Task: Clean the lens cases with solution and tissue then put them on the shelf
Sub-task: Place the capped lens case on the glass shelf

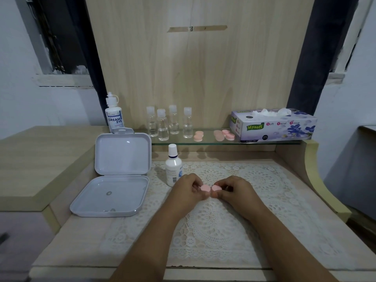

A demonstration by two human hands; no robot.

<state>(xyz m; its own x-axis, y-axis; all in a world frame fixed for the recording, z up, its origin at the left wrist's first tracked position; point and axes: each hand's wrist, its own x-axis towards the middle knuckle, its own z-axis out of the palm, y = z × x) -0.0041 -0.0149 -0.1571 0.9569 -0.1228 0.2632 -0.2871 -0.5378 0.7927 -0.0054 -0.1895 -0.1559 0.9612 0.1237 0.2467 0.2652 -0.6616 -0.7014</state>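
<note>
A pink lens case [210, 188] with two round caps is held just above the lace mat [219, 224]. My left hand [188, 188] pinches its left cap and my right hand [234, 189] pinches its right cap. A white solution bottle [173, 165] stands upright just left of my left hand. On the glass shelf [205, 141] lie three more pink lens cases: one [198, 136] in the middle, two [218, 135] [228, 134] beside the tissue box [273, 124]. Tissue sticks out of the box's top.
An open white plastic box [116, 176] sits left of the mat, its lid standing up. A Dream Eye bottle [114, 112] and several small clear bottles [168, 123] stand on the shelf. A wooden cabinet [199, 58] rises behind.
</note>
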